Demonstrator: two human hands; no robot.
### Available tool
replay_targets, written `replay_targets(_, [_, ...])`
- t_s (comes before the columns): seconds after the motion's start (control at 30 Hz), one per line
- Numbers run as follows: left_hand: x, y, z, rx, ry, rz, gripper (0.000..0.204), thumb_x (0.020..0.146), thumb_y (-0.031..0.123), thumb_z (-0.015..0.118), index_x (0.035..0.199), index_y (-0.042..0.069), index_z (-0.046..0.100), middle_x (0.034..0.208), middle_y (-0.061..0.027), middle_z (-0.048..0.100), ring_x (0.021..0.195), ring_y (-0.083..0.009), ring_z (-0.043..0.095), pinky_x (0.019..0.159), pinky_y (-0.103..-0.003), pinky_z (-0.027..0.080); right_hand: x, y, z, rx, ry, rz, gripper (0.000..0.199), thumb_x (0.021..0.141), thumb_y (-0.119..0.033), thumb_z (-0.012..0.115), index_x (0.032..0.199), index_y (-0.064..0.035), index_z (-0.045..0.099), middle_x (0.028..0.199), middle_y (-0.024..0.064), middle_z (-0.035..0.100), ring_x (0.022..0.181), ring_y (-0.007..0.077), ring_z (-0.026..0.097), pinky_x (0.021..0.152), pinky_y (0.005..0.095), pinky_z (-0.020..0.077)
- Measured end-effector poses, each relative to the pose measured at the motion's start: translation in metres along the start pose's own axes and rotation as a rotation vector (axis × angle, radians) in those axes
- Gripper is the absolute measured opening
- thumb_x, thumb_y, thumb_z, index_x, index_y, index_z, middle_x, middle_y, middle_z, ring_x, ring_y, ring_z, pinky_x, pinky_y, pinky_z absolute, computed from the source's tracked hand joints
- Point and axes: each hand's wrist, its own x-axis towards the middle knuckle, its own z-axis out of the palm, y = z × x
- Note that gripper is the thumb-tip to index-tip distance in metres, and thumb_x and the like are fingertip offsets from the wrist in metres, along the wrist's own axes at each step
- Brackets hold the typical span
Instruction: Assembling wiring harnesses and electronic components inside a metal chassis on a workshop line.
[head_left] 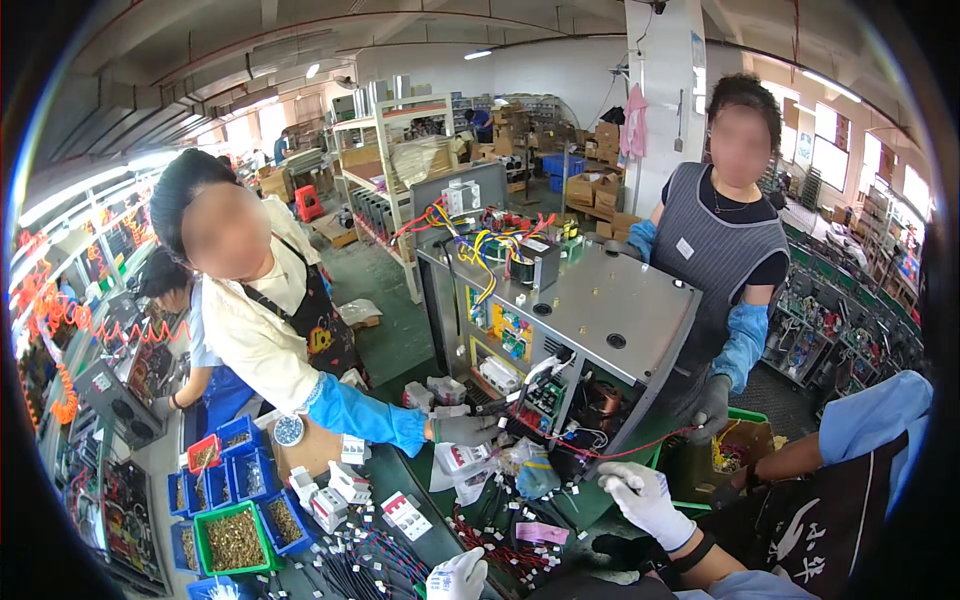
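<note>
Fingers (628, 478) of the right hand (645, 500), white glove, are pinched narrow on a thin red wire (640, 449) that runs up-right across the open side of the metal chassis (610, 310). Left hand (457, 577), also white-gloved, sits at the bottom edge over the desk (400, 475); fingers curled, can't tell if it holds anything.

Chassis stands tilted on the desk just ahead of the right hand, its wiring side toward the camera: yellow, red and blue wire bundles (480, 245) on top, circuit boards inside.

A co-worker on the left, blue sleeve cover and grey glove (465, 430), reaches a tool into the chassis's lower front. A second co-worker on the right in a grey striped apron has a gloved hand (712, 410) down at the chassis's right side, near the red wire's far end.

Desk clutter: plastic bags (470, 465), white connectors (335, 490), loose cable harnesses (490, 545). Blue and green bins of small screws (235, 540) at lower left.
</note>
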Motion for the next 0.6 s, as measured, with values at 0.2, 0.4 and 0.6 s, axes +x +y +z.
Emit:
replay_targets(0.2, [0.002, 0.004, 0.002, -0.029, -0.016, -0.038, 0.020, 0.090, 0.012, 0.060, 0.107, 0.003, 0.067, 0.106, -0.0141, 0.070, 0.096, -0.0307, 0.066, 0.083, -0.038, 0.053, -0.007, 0.008, 0.008, -0.064, -0.083, -0.014, 0.026, 0.091, -0.020, 0.057, 0.104, 0.0003, 0.068, 0.101, 0.0167, 0.070, 0.094, 0.0301, 0.067, 0.084, 0.0344, 0.0508])
replay_targets(0.4, [0.000, -0.003, 0.013, -0.037, -0.026, -0.023, 0.023, 0.092, 0.012, 0.059, 0.112, 0.003, 0.066, 0.105, -0.0145, 0.069, 0.095, -0.0305, 0.066, 0.082, -0.038, 0.053, -0.017, 0.077, 0.030, -0.237, -0.467, 0.069, 0.042, 0.096, -0.036, 0.053, 0.123, -0.0036, 0.059, 0.105, 0.0169, 0.068, 0.099, 0.0324, 0.065, 0.086, 0.0366, 0.0501])
replay_targets(0.6, [0.004, 0.000, 0.007, -0.059, -0.056, -0.069, 0.024, 0.091, 0.013, 0.059, 0.112, 0.003, 0.065, 0.106, -0.0143, 0.069, 0.097, -0.0310, 0.066, 0.085, -0.038, 0.052, -0.043, 0.134, 0.037, -0.550, -0.898, 0.240, 0.058, 0.095, -0.052, 0.045, 0.133, -0.0106, 0.053, 0.122, 0.0190, 0.063, 0.114, 0.0359, 0.060, 0.097, 0.0428, 0.0458])
